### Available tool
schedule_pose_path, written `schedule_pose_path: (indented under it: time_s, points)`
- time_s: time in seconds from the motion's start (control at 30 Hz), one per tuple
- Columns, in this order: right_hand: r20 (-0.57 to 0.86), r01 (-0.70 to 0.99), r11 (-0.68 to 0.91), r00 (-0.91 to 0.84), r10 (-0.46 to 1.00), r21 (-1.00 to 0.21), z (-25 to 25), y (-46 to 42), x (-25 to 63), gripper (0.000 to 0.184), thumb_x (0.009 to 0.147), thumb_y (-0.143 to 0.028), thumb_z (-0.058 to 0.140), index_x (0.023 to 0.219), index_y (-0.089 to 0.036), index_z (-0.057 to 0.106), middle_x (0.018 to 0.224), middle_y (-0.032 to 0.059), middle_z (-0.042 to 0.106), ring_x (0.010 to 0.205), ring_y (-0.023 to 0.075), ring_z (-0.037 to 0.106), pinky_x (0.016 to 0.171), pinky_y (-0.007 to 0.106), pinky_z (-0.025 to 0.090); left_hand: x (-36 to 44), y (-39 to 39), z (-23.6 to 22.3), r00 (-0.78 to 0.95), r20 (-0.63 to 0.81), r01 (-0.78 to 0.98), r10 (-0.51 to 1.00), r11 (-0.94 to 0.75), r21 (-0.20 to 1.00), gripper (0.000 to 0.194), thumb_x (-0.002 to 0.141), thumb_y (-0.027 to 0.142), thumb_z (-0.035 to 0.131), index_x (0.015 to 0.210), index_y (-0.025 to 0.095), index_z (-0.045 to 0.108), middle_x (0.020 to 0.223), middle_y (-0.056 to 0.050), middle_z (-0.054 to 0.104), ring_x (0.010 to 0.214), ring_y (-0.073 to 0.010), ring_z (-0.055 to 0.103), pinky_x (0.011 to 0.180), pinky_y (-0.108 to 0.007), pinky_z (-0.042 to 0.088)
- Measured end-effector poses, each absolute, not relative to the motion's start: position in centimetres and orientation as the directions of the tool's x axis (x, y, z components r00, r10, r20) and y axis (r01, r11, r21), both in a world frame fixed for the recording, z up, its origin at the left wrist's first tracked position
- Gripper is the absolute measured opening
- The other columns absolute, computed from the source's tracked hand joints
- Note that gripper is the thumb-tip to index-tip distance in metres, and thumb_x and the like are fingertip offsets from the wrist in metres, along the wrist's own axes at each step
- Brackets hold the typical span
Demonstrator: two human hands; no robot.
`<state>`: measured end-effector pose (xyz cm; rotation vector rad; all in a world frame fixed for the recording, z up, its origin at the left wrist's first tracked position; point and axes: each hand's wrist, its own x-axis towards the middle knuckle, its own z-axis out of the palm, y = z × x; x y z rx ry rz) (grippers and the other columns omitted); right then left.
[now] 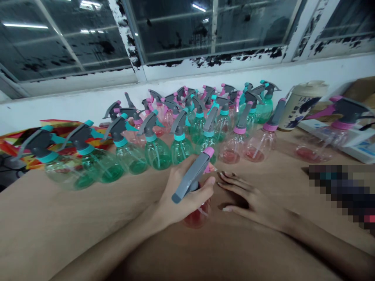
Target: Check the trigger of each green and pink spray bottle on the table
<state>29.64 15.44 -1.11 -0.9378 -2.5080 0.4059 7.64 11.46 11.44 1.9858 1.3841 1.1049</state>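
Observation:
My left hand (pixel 183 189) is wrapped around the neck of a pink spray bottle (pixel 195 218), which stands on the wooden table (pixel 117 230) close in front of me. Its grey trigger head (pixel 191 175) with a pink nozzle shows above the fingers, while the collar is mostly hidden by them. To the right of that bottle, my right hand (pixel 249 195) lies palm down with its fingers stretched out, holding nothing. Just beyond my hands stands a row of similar bottles, among them a green spray bottle (pixel 158 156) and a clear pink one (pixel 233 150).
Several more pink and green spray bottles crowd toward the wall. One pink spray bottle (pixel 316 146) stands apart at right, near a white box (pixel 360 146). A cream tumbler (pixel 303 105) is at the back right. A colourful cloth or bag (pixel 67 128) lies at the left.

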Motion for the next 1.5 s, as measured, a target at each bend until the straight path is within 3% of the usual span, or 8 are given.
schedule_pose_path:
  time_s: [0.17, 0.4, 0.57, 0.7, 0.83, 1.07, 1.27, 1.5]
  points:
    - [0.276, 0.557, 0.728, -0.684, 0.675, -0.399, -1.3, 15.5, 29.7, 0.064, 0.084, -0.051, 0.055, 0.14, -0.026, 0.038, 0.146, 0.0041, 0.04, 0.136, 0.0239, 0.029, 0.111, 0.048, 0.028, 7.7, 11.2, 11.6, 0.171, 0.316, 0.574, 0.933, -0.355, 0.738, 0.004, 0.078, 0.024, 0.055, 0.077, 0.021, 0.052, 0.053, 0.008, 0.047, 0.044, -0.0094, 0.043, 0.049, -0.023, 0.039]
    - [0.29, 0.545, 0.734, -0.685, 0.668, -0.404, -1.4, 15.5, 29.7, 0.061, 0.084, -0.05, 0.056, 0.138, -0.026, 0.04, 0.146, 0.0039, 0.04, 0.136, 0.0236, 0.031, 0.111, 0.049, 0.028, 7.7, 11.4, 11.2, 0.193, 0.41, 0.536, 0.891, -0.446, 0.717, 0.017, 0.081, 0.022, 0.052, 0.065, 0.021, 0.046, 0.057, 0.006, 0.043, 0.048, -0.0091, 0.041, 0.05, -0.024, 0.038]
    - [0.323, 0.531, 0.733, -0.668, 0.671, -0.424, -1.4, 15.5, 29.6, 0.06, 0.082, -0.049, 0.058, 0.137, -0.027, 0.043, 0.144, 0.0047, 0.041, 0.134, 0.0251, 0.033, 0.11, 0.05, 0.029, 7.5, 11.6, 11.0, 0.172, 0.392, 0.49, 0.904, -0.423, 0.762, 0.005, 0.08, 0.02, 0.049, 0.08, 0.021, 0.054, 0.061, 0.005, 0.049, 0.05, -0.0107, 0.045, 0.051, -0.025, 0.041]
    - [0.323, 0.529, 0.734, -0.669, 0.67, -0.426, -1.3, 15.5, 29.6, 0.061, 0.082, -0.049, 0.058, 0.137, -0.027, 0.042, 0.145, 0.005, 0.041, 0.134, 0.0254, 0.034, 0.11, 0.05, 0.029, 7.7, 11.7, 10.9, 0.139, 0.463, 0.505, 0.876, -0.465, 0.727, 0.01, 0.074, 0.016, 0.05, 0.067, 0.022, 0.048, 0.063, 0.004, 0.053, 0.056, -0.0118, 0.051, 0.058, -0.026, 0.045]
    - [0.313, 0.533, 0.731, -0.671, 0.672, -0.427, -1.2, 15.5, 29.6, 0.06, 0.083, -0.049, 0.057, 0.137, -0.026, 0.043, 0.144, 0.0052, 0.042, 0.135, 0.0245, 0.033, 0.111, 0.049, 0.029, 7.8, 11.6, 10.7, 0.106, 0.446, 0.559, 0.889, -0.424, 0.712, 0.016, 0.071, 0.013, 0.048, 0.06, 0.022, 0.044, 0.059, 0.004, 0.051, 0.057, -0.0128, 0.053, 0.059, -0.026, 0.045]
    - [0.306, 0.533, 0.726, -0.671, 0.675, -0.434, -1.1, 15.5, 29.6, 0.06, 0.083, -0.049, 0.057, 0.136, -0.026, 0.043, 0.143, 0.0054, 0.043, 0.134, 0.0245, 0.034, 0.11, 0.049, 0.03, 7.8, 11.5, 10.4, 0.092, 0.453, 0.553, 0.887, -0.424, 0.718, 0.01, 0.074, 0.016, 0.049, 0.071, 0.022, 0.056, 0.061, 0.004, 0.054, 0.056, -0.0133, 0.054, 0.052, -0.025, 0.042]
    - [0.302, 0.544, 0.732, -0.676, 0.672, -0.41, -1.1, 15.5, 29.7, 0.059, 0.084, -0.05, 0.055, 0.136, -0.023, 0.044, 0.144, 0.0066, 0.042, 0.135, 0.0236, 0.033, 0.11, 0.048, 0.03, 7.7, 11.5, 10.3, 0.097, 0.45, 0.556, 0.888, -0.423, 0.716, 0.016, 0.077, 0.017, 0.05, 0.088, 0.022, 0.061, 0.063, 0.004, 0.055, 0.056, -0.0127, 0.054, 0.058, -0.026, 0.046]
    - [0.308, 0.537, 0.723, -0.666, 0.68, -0.435, -0.9, 15.4, 29.6, 0.059, 0.083, -0.049, 0.057, 0.135, -0.024, 0.045, 0.143, 0.0067, 0.044, 0.134, 0.0246, 0.034, 0.11, 0.049, 0.03, 7.9, 11.1, 11.0, 0.081, 0.373, 0.566, 0.924, -0.35, 0.747, 0.006, 0.078, 0.02, 0.051, 0.08, 0.022, 0.056, 0.065, 0.003, 0.058, 0.059, -0.0143, 0.056, 0.058, -0.027, 0.047]
